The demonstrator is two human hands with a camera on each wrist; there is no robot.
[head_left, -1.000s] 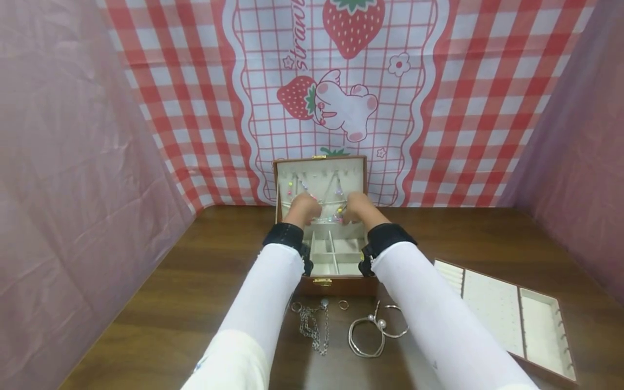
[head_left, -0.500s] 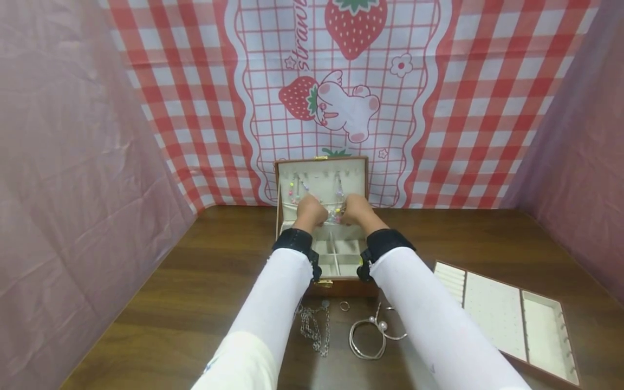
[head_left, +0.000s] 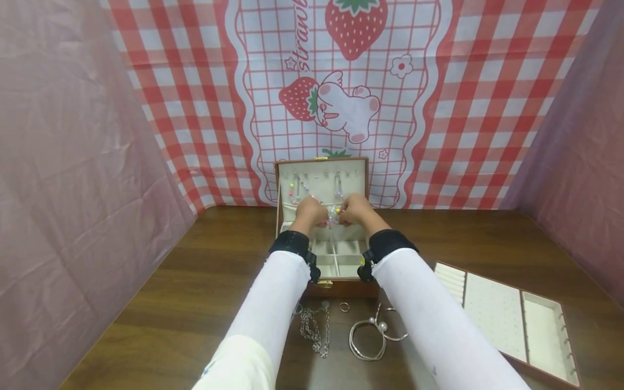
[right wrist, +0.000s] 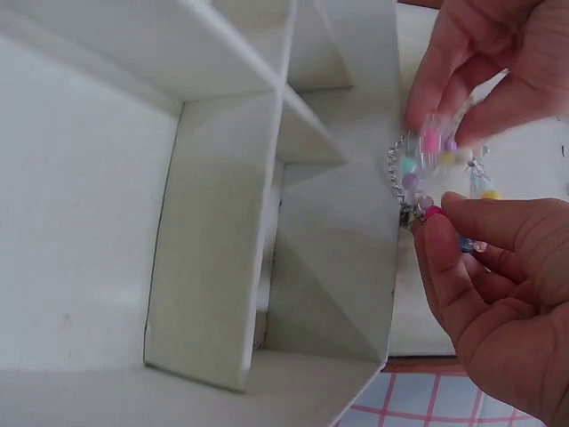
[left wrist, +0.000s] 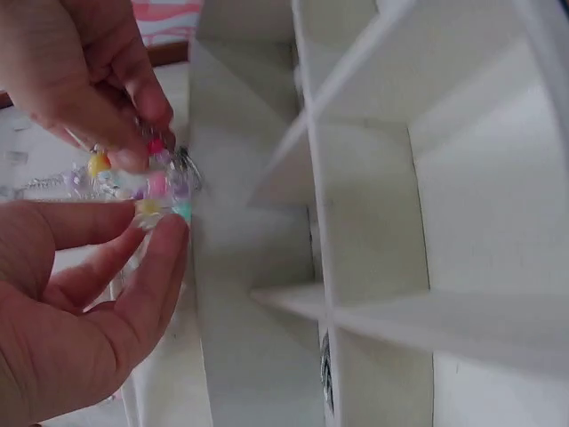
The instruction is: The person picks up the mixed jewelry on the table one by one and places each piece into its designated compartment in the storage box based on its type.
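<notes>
A brown jewelry box [head_left: 343,288] with a cream lining stands with its lid [head_left: 322,181] raised. My left hand [head_left: 310,211] and right hand [head_left: 357,209] work close together in front of the lid, over the back of the box. Between them is a beaded necklace [right wrist: 411,181] with pink, purple, yellow and turquoise beads and some silver chain. In the left wrist view, my left thumb and fingers [left wrist: 164,267] pinch its beads. My right thumb and fingers [right wrist: 440,276] pinch it beside a dark pink bead. Part of the necklace [head_left: 339,188] runs up to the lid's hooks.
Divided compartments [head_left: 336,260] fill the box below my hands. On the wooden table in front lie a silver chain [head_left: 312,329], a small ring [head_left: 344,307] and bangles with pearls [head_left: 368,340]. A cream tray [head_left: 494,311] lies at the right, near my right sleeve.
My left hand has moved right, closer to my right hand. The beads that spanned the gap are now gathered between the fingers. The head view has shifted slightly.
</notes>
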